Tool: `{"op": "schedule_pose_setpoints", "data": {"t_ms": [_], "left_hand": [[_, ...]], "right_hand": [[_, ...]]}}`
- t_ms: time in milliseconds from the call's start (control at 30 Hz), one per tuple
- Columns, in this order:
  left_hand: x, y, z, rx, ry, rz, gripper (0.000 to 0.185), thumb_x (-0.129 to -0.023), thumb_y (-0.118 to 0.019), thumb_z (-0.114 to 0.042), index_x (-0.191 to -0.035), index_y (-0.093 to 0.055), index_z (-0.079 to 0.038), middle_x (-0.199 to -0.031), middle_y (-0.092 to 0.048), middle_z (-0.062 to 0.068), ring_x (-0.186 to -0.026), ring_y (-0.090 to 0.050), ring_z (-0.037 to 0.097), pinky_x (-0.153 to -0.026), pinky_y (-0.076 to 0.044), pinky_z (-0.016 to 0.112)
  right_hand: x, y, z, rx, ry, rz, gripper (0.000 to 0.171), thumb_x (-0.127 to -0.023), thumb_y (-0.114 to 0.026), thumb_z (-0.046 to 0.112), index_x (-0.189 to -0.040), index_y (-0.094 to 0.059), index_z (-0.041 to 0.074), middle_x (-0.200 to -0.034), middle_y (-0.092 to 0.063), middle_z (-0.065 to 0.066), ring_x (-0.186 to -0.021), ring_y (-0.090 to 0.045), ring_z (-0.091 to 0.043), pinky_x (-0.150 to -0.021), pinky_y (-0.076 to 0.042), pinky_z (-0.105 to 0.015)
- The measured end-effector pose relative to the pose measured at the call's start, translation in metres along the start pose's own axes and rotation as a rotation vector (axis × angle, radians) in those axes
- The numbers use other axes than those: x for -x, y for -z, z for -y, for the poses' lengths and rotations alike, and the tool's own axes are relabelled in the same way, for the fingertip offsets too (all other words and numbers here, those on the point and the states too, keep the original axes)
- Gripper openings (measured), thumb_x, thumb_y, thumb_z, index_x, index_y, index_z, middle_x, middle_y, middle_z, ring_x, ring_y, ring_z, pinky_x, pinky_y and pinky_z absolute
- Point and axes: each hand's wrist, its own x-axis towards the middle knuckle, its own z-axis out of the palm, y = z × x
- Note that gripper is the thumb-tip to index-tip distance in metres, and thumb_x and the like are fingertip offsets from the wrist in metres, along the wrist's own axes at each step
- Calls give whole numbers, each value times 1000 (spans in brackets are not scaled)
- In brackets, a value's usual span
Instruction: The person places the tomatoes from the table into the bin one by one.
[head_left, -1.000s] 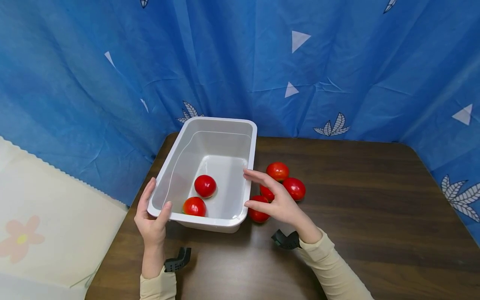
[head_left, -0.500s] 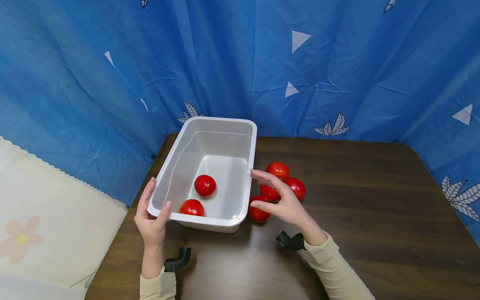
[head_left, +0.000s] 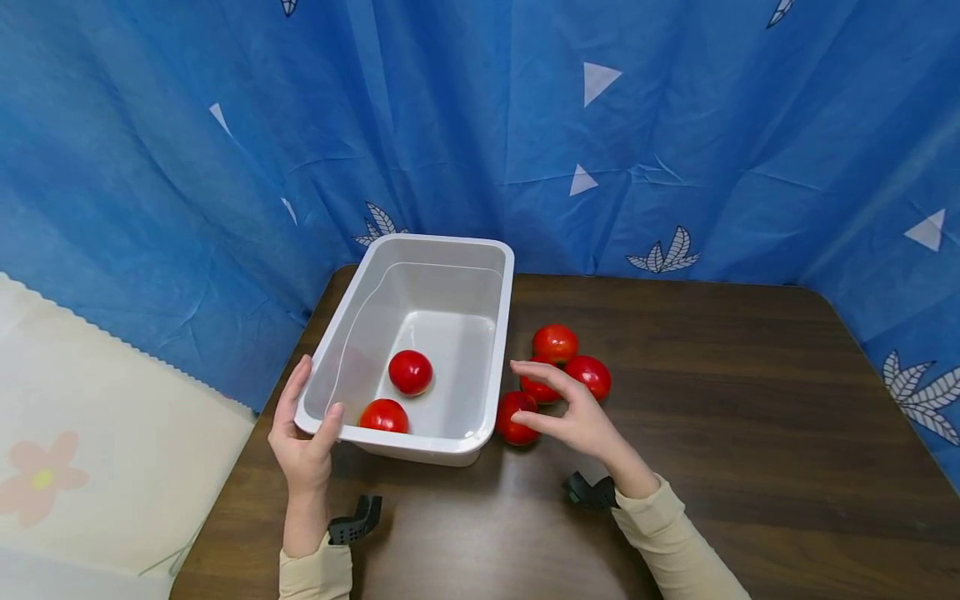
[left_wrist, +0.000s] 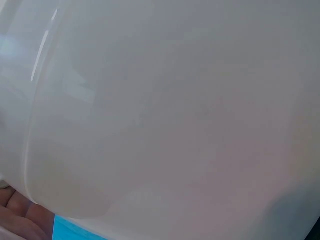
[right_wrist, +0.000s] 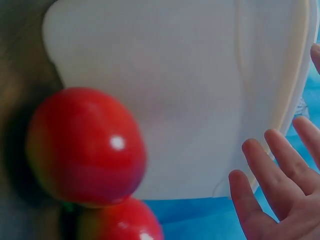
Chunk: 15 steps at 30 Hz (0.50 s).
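Note:
My left hand (head_left: 306, 442) grips the near left corner of a white plastic tub (head_left: 423, 446), thumb at the front rim and fingers along the left side. In the left wrist view the tub wall (left_wrist: 160, 110) fills most of the frame, with the fingers (left_wrist: 20, 215) at its lower left edge. Inside the tub lie two glossy red tomatoes, one mid-floor (head_left: 410, 372) and one by the front wall (head_left: 384, 415). My right hand (head_left: 573, 417) hovers empty to the tub's right, fingers spread, over a tomato (head_left: 516, 418) beside the wall; this tomato (right_wrist: 87, 145) looms large in the right wrist view.
Further tomatoes cluster just right of the tub: one at the back (head_left: 555, 342), one on the right (head_left: 589, 377) and one partly behind my fingers (head_left: 537, 390). The dark wooden table (head_left: 750, 417) ends at a blue curtain (head_left: 510, 125). Cream cloth (head_left: 97, 417) hangs at left.
My right hand has drawn back from the tub's right rim, moving right and slightly nearer. The front tomato in the tub has rolled a little left. My left hand keeps its place.

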Motion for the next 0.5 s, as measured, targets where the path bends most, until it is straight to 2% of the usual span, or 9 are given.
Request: {"op": "schedule_pose_setpoints", "data": {"t_ms": [167,267,400,500], "left_hand": [[0,-1,1,3,-1,-1,56,-72,-55,19,-127,-49,12,-136,-46,24,-115,-47,33,-89,-49,29],[0,-1,1,9,-3,-2,56,-72,-55,20,-127,-49,12,-136,-46,24,-115,-47,34,-89,-49,29],[0,0,1,9,-4,1,56,-72,-55,20,-127,-49,12,-136,-46,24,-115,-47,34,-89,-50,29],[0,0,1,6,-6,2,56,-71,-55,20,-127,-49,12,-136,-46,24,-115,-47,33,-88,-50,29]], "right_hand": [[5,-2,-16,-3,-17,4,53,-78,-76,17,-128,-57,21,-133,-53,3,-122,-47,-18,-94,-40,-59],[7,-3,-12,12,-40,10,52,-79,-75,15,-127,-58,16,-132,-55,-2,-120,-49,-21,-95,-40,-58],[10,-6,-22,16,-55,17,50,-79,-75,18,-126,-58,12,-131,-55,-2,-118,-50,-24,-94,-42,-57],[11,-8,-42,10,-43,13,50,-78,-76,21,-125,-59,13,-131,-55,1,-117,-51,-22,-95,-41,-56]]}}
